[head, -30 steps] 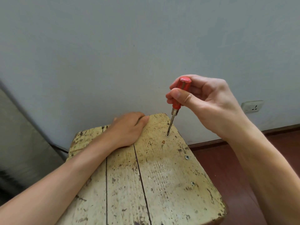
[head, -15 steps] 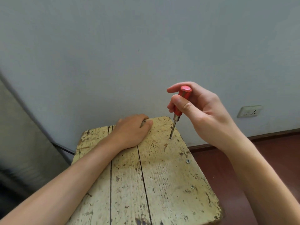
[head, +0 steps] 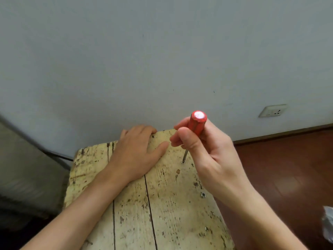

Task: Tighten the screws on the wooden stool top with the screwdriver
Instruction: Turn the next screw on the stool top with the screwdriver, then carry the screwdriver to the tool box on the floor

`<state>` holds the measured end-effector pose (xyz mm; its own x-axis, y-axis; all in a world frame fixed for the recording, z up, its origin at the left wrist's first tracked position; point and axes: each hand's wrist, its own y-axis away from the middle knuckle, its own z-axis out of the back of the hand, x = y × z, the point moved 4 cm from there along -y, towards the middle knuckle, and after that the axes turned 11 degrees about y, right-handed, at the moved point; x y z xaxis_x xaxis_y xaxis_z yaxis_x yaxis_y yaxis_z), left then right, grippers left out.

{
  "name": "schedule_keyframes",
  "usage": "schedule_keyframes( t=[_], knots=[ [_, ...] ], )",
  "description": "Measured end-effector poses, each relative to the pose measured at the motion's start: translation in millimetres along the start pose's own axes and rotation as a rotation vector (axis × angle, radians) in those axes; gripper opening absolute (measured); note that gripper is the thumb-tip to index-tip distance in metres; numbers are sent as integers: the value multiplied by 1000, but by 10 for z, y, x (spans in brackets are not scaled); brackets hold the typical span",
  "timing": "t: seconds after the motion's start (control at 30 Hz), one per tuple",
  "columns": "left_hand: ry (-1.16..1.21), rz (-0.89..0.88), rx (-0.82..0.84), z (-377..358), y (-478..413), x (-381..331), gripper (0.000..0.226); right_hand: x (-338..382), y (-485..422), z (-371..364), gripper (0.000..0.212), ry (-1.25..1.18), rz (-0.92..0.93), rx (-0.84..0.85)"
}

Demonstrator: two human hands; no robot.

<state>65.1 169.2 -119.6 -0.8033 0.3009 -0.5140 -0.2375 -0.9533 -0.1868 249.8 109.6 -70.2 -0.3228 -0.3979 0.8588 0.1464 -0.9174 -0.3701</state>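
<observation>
A worn, pale wooden stool top made of planks fills the lower middle. My right hand grips the red handle of a screwdriver, held nearly upright, its metal tip set on a screw near the far right edge. My left hand lies flat on the far part of the top, fingers reaching its back edge, thumb spread toward the screwdriver. Two more screws show along the right side.
A grey wall stands right behind the stool, with a white socket at the right. Dark red floor lies to the right. A grey panel leans at the left. Something crumpled and pale shows at the right edge.
The view has shifted down and closer. My right hand has turned on the handle, whose red end cap now faces the camera. The tip stays on the same screw; my left hand stays put.
</observation>
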Motion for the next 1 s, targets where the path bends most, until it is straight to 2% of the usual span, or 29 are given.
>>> schedule_keyframes(
  t=[0.07,0.17,0.23,0.33,0.43,0.5,0.63,0.77,0.9,1.0],
  knots=[
    [-26,-28,-50,73,65,-78,54,105,23,41,27,14,-100,31],
    [-60,15,-57,212,166,-249,42,305,24,121,14,19,-266,122],
    [-94,116,119,270,238,-368,49,462,-1,190,15,26,-366,170],
    [-158,243,424,431,486,-561,60,795,-35,411,27,29,-436,126],
    [-51,430,555,876,912,-847,56,1173,98,623,23,68,-517,168],
    [144,628,584,1271,1229,-1077,51,1467,251,785,20,121,-602,215],
    [425,928,542,2258,1973,-1563,38,2135,663,1229,12,228,-812,210],
    [589,1112,484,3133,2837,-2122,13,2918,1184,1733,21,327,-1012,244],
    [699,1256,402,3716,3511,-2458,20,3553,1290,2193,27,439,-988,417],
    [735,1379,293,3973,4032,-2533,16,3819,1274,2332,30,483,-928,500]
  ],
)
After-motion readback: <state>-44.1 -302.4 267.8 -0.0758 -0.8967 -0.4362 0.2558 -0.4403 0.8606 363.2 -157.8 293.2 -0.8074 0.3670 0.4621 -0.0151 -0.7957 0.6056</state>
